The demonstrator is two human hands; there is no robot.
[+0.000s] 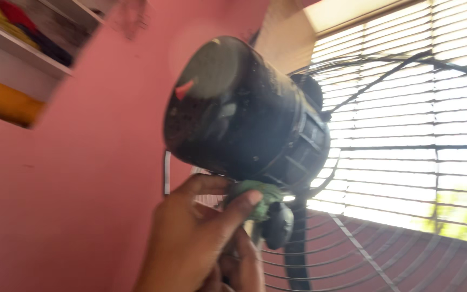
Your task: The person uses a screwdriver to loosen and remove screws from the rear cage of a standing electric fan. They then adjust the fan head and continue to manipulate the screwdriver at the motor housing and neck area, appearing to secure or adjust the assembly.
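1. A crumpled green cloth (258,196) sits low in the middle of the view, pressed against the underside of a dusty black cylindrical fan motor housing (233,108).
2. One hand (198,240) rises from the bottom edge; its thumb and fingers are pinched round the cloth, grasping it. Whether it is the left or the right hand cannot be told, and no second hand shows.
3. A small orange-red triangular mark (184,89) lies on the rounded rear face of the housing, toward its left side; the face is grey with dust.
4. Just below the cloth, a black rounded knob (278,224) hangs on the dark fan stem (297,254), close beside the fingers.
5. Behind the housing spreads the thin round wire fan guard (363,254), its rings and spokes running to the right and downward.
6. Beyond the guard, a window with pale horizontal slats (406,124) fills the right side, brightly lit.
7. A pink wall (93,162) covers the left; at its upper left corner, white shelves (22,51) hold blurred yellow, red and dark folded things.
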